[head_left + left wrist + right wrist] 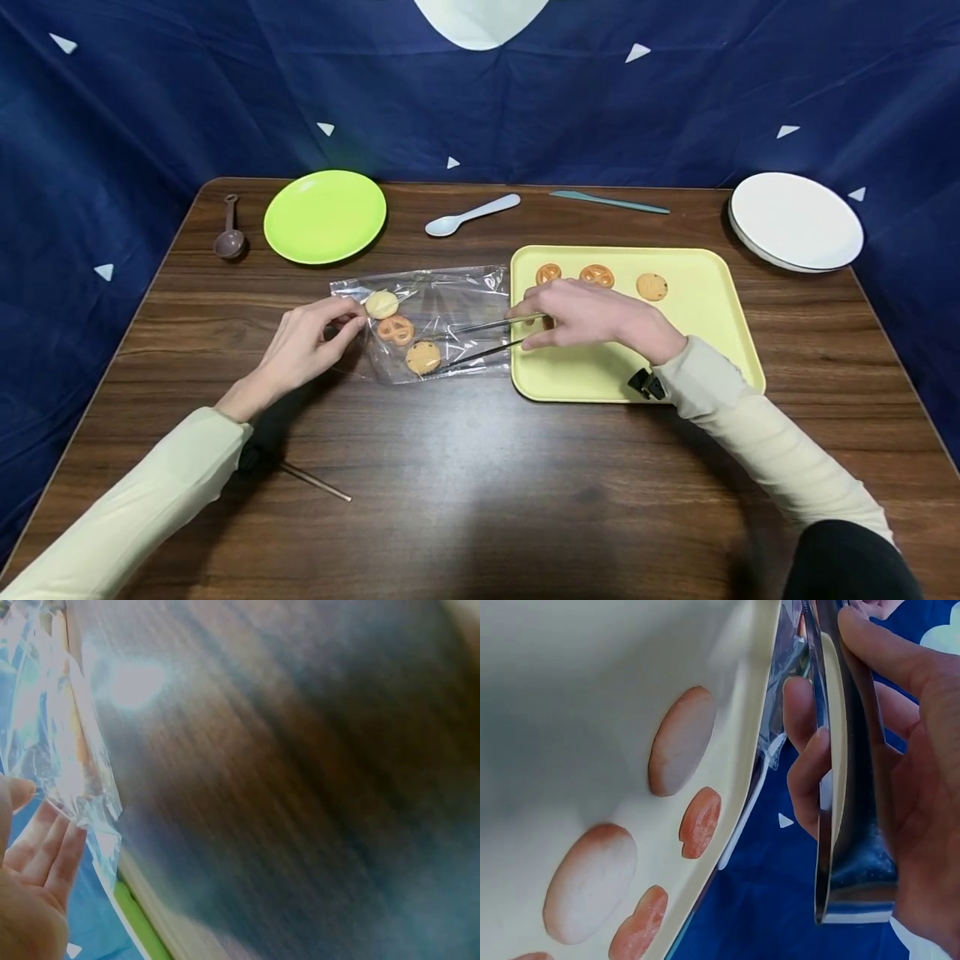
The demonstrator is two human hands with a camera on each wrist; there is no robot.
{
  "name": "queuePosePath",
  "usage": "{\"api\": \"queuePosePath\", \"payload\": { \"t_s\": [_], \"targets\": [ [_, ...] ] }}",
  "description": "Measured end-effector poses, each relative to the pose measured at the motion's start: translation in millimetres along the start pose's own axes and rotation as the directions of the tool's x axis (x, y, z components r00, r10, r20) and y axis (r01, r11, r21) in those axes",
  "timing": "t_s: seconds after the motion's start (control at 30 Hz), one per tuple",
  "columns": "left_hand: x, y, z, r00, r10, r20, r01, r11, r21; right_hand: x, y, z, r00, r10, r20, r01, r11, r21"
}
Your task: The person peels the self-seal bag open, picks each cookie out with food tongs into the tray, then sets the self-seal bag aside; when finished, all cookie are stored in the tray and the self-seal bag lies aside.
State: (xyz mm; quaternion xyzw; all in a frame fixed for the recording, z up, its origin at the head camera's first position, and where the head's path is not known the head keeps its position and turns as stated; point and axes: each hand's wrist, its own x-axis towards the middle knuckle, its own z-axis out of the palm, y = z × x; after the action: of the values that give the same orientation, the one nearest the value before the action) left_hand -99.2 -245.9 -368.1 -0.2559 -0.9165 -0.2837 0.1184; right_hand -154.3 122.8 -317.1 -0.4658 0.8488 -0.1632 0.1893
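Note:
A clear plastic bag lies on the table with a pale round cookie, a pretzel-shaped cookie and a speckled round cookie inside. My left hand pinches the bag's left end between thumb and fingers. My right hand holds metal tongs above the tray's left side. The tongs' two arms are spread and reach into the bag; one tip is beside the speckled cookie. On the yellow tray lie two pretzel-shaped cookies and a round cookie; the right wrist view shows another round cookie.
Along the back are a brown measuring spoon, a green plate, a pale blue spoon, a teal knife and white dishes. A thin brown stick shows near the left forearm. A blue curtain hangs behind.

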Motion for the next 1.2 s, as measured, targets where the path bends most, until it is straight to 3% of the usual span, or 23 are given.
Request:
{"api": "queuePosePath", "payload": {
  "t_s": [0.4,0.63,0.83,1.2],
  "targets": [
    [1.2,-0.5,1.0,1.000,0.012,-0.005,-0.012,1.000,0.002,-7.7,0.2,3.3,0.995,-0.080,-0.067,0.075,0.994,-0.073],
    [1.4,-0.2,0.5,1.000,0.015,-0.005,-0.015,1.000,0.010,-23.9,6.6,-0.8,0.994,-0.027,-0.102,0.022,0.999,-0.049],
    [1.5,-0.2,0.2,1.000,0.016,0.000,-0.016,1.000,0.008,-49.5,16.3,-5.2,0.989,0.002,-0.149,-0.008,0.999,-0.043],
    [0.9,0.3,-0.9,1.000,-0.010,0.006,0.010,1.000,0.003,-117.5,29.1,-3.7,0.966,0.040,-0.255,-0.060,0.996,-0.072]
  ]
}}
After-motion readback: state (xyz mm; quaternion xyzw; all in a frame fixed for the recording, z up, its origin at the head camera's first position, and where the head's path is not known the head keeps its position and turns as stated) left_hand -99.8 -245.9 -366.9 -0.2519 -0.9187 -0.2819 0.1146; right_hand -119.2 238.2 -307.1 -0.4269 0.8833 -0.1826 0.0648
